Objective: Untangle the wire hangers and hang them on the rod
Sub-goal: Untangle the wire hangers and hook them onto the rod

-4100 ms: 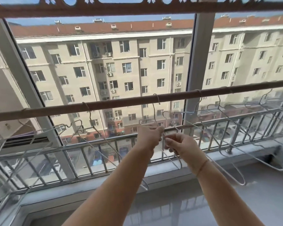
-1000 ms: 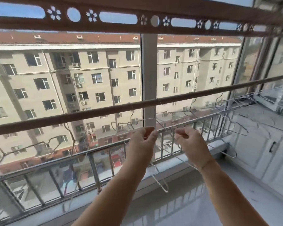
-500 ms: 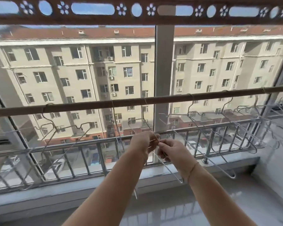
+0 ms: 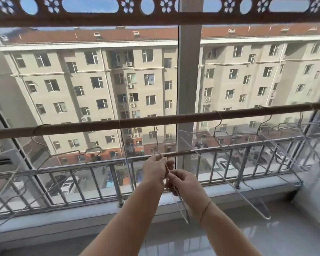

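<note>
Since a second ago our hands have come in from well apart to touching, and they sit lower, level with the railing (image 4: 115, 183) rather than just under the rod (image 4: 155, 123). That rod crosses the whole window. Several hung hangers (image 4: 219, 119) are spread along it to left and right, some with shoulders overlapping. Between them, the tangled hangers (image 4: 183, 211) we are working on hang down in front of us. Thin wires run up from our fingers toward the rod, so they seem hooked on already, though we cannot tell for sure. Our left hand (image 4: 155, 170) pinches wire at its fingertips. Our right hand (image 4: 183, 183), just below and touching it, pinches a strand too, with the long loop dangling beneath the wrist.

We judge the risks to run this way. A hard pull could lift a hook off the rod and drop the pair to the floor (image 4: 229, 241). A sideways swing could snag the neighbours and make a fresh knot. Forcing crossed strands could bend the thin wire, and a strand that springs free could jab our fingertips.
</note>
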`<state>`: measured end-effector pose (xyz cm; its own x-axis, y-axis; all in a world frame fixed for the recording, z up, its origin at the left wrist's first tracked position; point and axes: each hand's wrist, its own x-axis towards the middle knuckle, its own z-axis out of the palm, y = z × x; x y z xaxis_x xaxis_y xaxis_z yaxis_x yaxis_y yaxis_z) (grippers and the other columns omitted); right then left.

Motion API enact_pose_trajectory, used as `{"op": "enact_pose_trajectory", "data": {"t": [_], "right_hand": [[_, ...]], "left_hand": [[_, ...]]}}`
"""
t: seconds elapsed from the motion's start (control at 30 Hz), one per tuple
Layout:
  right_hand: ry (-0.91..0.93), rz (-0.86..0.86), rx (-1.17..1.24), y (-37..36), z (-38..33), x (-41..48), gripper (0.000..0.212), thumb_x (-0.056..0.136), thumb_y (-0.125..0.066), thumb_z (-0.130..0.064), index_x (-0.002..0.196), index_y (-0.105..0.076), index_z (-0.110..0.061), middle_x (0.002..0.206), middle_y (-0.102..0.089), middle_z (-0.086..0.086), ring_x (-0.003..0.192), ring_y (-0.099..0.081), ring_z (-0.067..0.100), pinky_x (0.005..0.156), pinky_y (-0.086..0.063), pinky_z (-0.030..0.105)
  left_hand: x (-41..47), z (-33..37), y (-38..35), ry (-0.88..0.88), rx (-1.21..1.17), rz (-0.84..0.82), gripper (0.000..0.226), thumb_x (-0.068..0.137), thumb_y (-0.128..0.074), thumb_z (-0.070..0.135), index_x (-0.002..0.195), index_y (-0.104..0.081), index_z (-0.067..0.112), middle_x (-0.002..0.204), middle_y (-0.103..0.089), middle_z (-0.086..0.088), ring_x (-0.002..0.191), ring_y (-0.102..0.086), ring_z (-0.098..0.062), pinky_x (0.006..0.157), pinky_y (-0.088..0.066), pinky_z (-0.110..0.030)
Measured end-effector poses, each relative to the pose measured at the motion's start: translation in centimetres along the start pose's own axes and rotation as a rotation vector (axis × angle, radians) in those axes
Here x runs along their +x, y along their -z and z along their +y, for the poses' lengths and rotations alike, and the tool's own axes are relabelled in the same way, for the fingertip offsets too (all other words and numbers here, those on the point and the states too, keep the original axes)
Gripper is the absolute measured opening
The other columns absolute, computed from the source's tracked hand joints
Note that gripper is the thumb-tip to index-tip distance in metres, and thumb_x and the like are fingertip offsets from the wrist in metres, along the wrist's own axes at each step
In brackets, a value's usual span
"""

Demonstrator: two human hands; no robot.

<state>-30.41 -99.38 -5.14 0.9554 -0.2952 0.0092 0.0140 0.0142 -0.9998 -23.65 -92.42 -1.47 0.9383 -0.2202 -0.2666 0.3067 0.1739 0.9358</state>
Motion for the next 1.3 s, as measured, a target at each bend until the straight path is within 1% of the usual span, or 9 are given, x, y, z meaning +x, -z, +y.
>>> {"op": "enact_pose_trajectory", "data": {"t": [0.2,0.3,0.4,0.57,0.63,0.77,0.9,1.1,1.3], "right_hand": [[0.004,0.197,-0.234,2.7,2.9,0.8,0.013,0.092,-0.051,-0.020,0.095,-0.062,-0.013,0.084,-0.062,0.004,0.079,-0.056,0.018,0.075,-0.047,0.034],[0.070,0.209,-0.352,3.7,2.9,2.1,0.015,0.092,-0.051,-0.015,0.103,-0.059,-0.013,0.094,-0.062,0.001,0.086,-0.057,0.015,0.078,-0.045,0.023],[0.111,0.154,-0.481,4.0,3.9,3.1,0.025,0.090,-0.051,-0.011,0.115,-0.056,-0.012,0.114,-0.057,0.005,0.101,-0.053,0.013,0.083,-0.040,0.013],[0.024,-0.143,-0.753,4.5,7.1,3.1,0.047,0.087,-0.054,-0.013,0.133,-0.045,-0.013,0.137,-0.049,0.003,0.128,-0.043,0.016,0.110,-0.031,0.028],[-0.029,-0.208,-0.831,4.7,8.1,2.9,0.036,0.087,-0.055,-0.017,0.124,-0.056,-0.013,0.124,-0.059,0.001,0.119,-0.051,0.015,0.101,-0.036,0.025],[-0.078,-0.166,-0.780,6.1,8.9,1.8,0.015,0.087,-0.058,-0.025,0.074,-0.064,-0.023,0.068,-0.062,-0.007,0.067,-0.057,0.008,0.063,-0.042,0.021],[-0.138,-0.077,-0.618,7.8,9.0,-0.4,0.017,0.084,-0.062,-0.019,0.068,-0.067,-0.018,0.057,-0.064,-0.004,0.053,-0.057,0.004,0.062,-0.045,0.022],[-0.194,0.045,-0.265,6.9,8.9,-2.9,0.015,0.089,-0.053,-0.003,0.086,-0.068,-0.002,0.055,-0.053,0.006,0.043,-0.045,0.013,0.041,-0.041,0.023],[0.065,0.168,-0.106,4.8,5.6,-4.4,0.030,0.090,-0.051,0.000,0.084,-0.072,-0.021,0.054,-0.059,-0.004,0.046,-0.043,0.006,0.045,-0.036,0.016]], "left_hand": [[-0.6,-4.3,2.0,0.061,0.134,-0.007,0.020,0.091,-0.046,-0.008,0.084,-0.057,0.007,0.069,-0.056,-0.009,0.054,-0.053,-0.013,0.044,-0.044,-0.016],[-0.5,-6.0,3.4,0.105,0.169,0.011,0.026,0.090,-0.040,-0.012,0.080,-0.055,0.008,0.064,-0.049,-0.006,0.050,-0.045,-0.012,0.039,-0.037,-0.013],[-0.8,-7.9,4.9,0.153,0.274,0.022,0.027,0.088,-0.040,-0.012,0.083,-0.058,0.008,0.064,-0.051,-0.005,0.050,-0.046,-0.012,0.041,-0.036,-0.015],[-0.9,-10.4,6.2,0.139,0.446,-0.001,0.030,0.085,-0.040,-0.012,0.086,-0.064,0.008,0.066,-0.057,-0.007,0.058,-0.049,-0.015,0.042,-0.037,-0.012],[-0.7,-10.9,6.4,0.113,0.521,-0.013,0.030,0.084,-0.043,-0.009,0.084,-0.066,0.011,0.077,-0.063,-0.009,0.071,-0.055,-0.019,0.058,-0.040,-0.020],[-0.4,-11.2,6.6,0.028,0.637,-0.038,0.028,0.086,-0.050,-0.002,0.078,-0.066,0.020,0.090,-0.067,-0.007,0.083,-0.060,-0.018,0.073,-0.045,-0.024],[-0.4,-11.7,6.6,-0.127,0.793,0.088,0.020,0.084,-0.061,0.012,0.102,-0.068,0.017,0.108,-0.062,-0.004,0.106,-0.055,-0.019,0.097,-0.043,-0.032],[-2.0,-11.9,3.1,-0.011,0.541,-0.101,0.013,0.088,-0.062,0.023,0.086,-0.070,0.012,0.073,-0.064,0.002,0.072,-0.056,-0.013,0.067,-0.044,-0.021],[-3.4,-9.7,0.1,-0.100,0.309,-0.138,0.012,0.084,-0.066,0.015,0.087,-0.071,0.005,0.072,-0.067,-0.010,0.066,-0.059,-0.019,0.076,-0.054,-0.040]]}}
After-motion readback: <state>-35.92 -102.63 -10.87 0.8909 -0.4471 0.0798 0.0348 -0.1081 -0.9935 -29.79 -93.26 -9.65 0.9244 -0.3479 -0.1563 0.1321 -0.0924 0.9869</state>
